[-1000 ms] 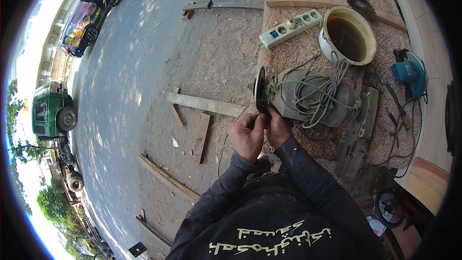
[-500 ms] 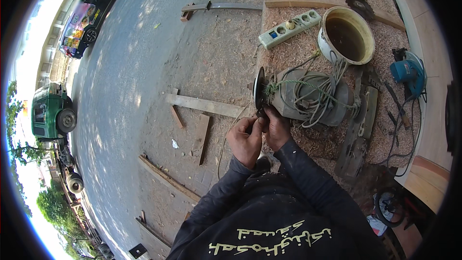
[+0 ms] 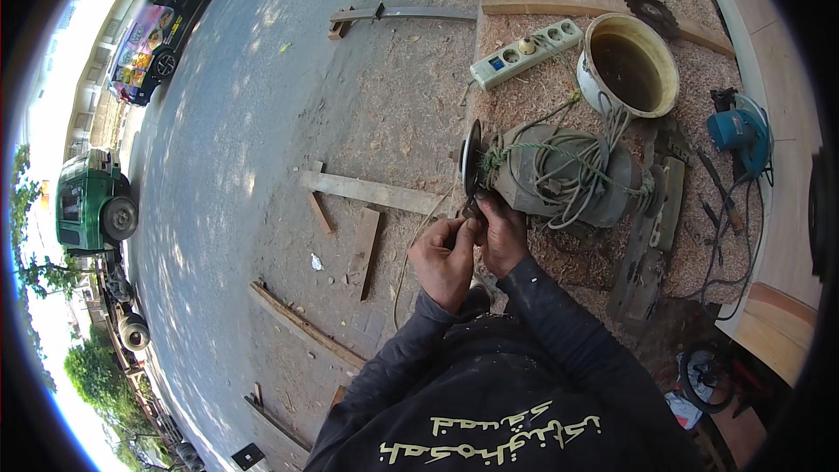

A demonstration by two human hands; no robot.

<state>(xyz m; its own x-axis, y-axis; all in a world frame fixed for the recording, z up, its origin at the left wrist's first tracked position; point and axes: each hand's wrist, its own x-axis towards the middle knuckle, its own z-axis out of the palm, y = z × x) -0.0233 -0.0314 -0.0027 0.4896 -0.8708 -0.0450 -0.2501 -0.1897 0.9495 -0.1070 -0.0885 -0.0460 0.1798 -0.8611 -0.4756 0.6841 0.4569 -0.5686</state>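
My left hand (image 3: 443,262) and my right hand (image 3: 504,238) meet just below the lower rim of a round disc (image 3: 471,157), seen nearly edge-on. The fingers of both are closed in a pinch. A small dark piece shows at the fingertips, too small and covered to name. The disc sits on the left end of a grey electric motor (image 3: 568,177), which lies on its side to the right of my hands. Loops of grey cable (image 3: 559,183) and a green rope (image 3: 559,156) are wound over the motor.
Behind the motor stand a bucket of brownish water (image 3: 627,77) and a power strip (image 3: 527,54). A circular blade (image 3: 652,12) rests by a beam (image 3: 551,2). At right lies a blue power tool (image 3: 739,133). Boards (image 3: 376,190) lie at left beside a road (image 3: 214,175) with parked vehicles.
My left hand has shifted very slightly, its thumb a little lower. My right hand stays almost where it was, and the disc and motor have barely moved.
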